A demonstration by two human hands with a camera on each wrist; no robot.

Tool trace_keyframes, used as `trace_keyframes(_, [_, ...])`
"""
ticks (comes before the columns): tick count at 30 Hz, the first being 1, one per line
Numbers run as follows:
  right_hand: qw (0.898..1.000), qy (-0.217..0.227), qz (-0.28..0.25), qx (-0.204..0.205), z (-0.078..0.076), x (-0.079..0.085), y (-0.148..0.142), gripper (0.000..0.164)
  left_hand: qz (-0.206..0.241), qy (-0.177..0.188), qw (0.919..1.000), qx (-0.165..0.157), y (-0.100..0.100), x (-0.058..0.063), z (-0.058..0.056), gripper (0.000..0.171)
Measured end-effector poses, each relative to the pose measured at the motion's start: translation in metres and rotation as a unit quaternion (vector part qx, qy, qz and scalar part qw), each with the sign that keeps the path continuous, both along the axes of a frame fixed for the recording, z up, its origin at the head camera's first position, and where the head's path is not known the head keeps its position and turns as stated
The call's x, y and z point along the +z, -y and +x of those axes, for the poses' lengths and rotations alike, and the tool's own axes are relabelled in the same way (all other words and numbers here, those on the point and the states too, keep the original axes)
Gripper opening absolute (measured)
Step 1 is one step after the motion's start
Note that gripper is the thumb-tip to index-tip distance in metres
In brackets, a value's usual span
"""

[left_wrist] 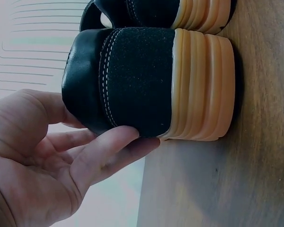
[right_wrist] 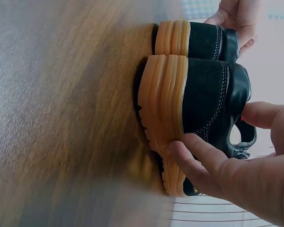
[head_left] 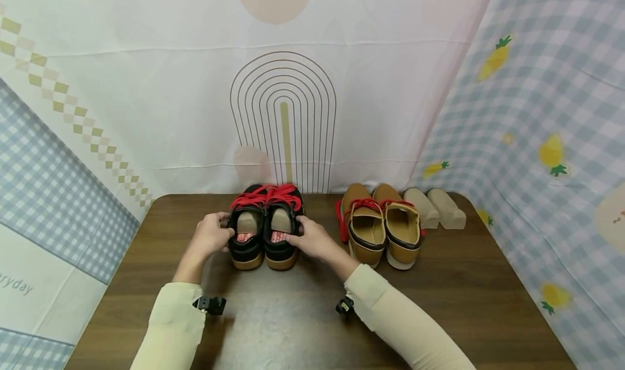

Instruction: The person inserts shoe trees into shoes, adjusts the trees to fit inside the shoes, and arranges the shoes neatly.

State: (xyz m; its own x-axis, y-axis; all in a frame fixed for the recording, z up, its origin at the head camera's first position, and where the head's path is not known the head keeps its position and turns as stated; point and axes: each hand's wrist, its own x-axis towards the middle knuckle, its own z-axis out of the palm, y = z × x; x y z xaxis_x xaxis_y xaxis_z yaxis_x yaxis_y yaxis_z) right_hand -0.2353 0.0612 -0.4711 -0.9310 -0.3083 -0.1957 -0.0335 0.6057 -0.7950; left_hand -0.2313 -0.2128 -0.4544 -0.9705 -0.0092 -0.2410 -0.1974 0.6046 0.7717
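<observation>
A pair of black shoes with red laces (head_left: 285, 195) and gum-coloured soles stands side by side at the table's back, heels toward me. My left hand (head_left: 211, 233) holds the left black shoe (head_left: 246, 257) by its outer side, thumb at the collar. The right black shoe (head_left: 281, 256) is held likewise by my right hand (head_left: 314, 240). In the right wrist view, its fingers (right_wrist: 199, 161) lie along the shoe's side just above the sole, with the thumb at the collar. A beige shoe insert (head_left: 247, 223) shows inside the left shoe, another insert (head_left: 281, 221) inside the right.
To the right stand two tan shoes (head_left: 361, 256) with red laces, heels toward me. Beside them at the back right are two loose beige shoe inserts (head_left: 446, 210). A patterned cloth (head_left: 381, 104) hangs behind the brown wooden table (head_left: 273, 316).
</observation>
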Motion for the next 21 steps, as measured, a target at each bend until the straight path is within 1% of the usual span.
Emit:
trace_keyframes(6, [1.000, 0.016, 0.008, 0.018, 0.000, 0.001, -0.003, 0.069, 0.005, 0.004, 1.0000, 0.002, 0.004, -0.002, 0.002, 0.054])
trace_keyframes(10, [0.999, 0.025, -0.003, 0.032, -0.002, 0.001, -0.007, 0.069, -0.033, -0.018, 0.9993, -0.005, 0.008, -0.002, 0.003, 0.053])
trace_keyframes(13, [0.999, 0.030, -0.007, 0.039, -0.001, 0.002, -0.011, 0.068, -0.062, -0.035, 0.9974, -0.010, 0.008, 0.000, 0.004, 0.055])
trace_keyframes(18, [0.999, 0.016, -0.004, 0.043, 0.001, 0.005, -0.021, 0.064, -0.060, -0.051, 0.9969, -0.001, 0.004, 0.009, 0.007, 0.061])
trace_keyframes(21, [0.999, -0.004, -0.014, 0.046, 0.001, 0.005, -0.031, 0.062, -0.052, -0.067, 0.9963, 0.010, 0.000, 0.013, 0.011, 0.062])
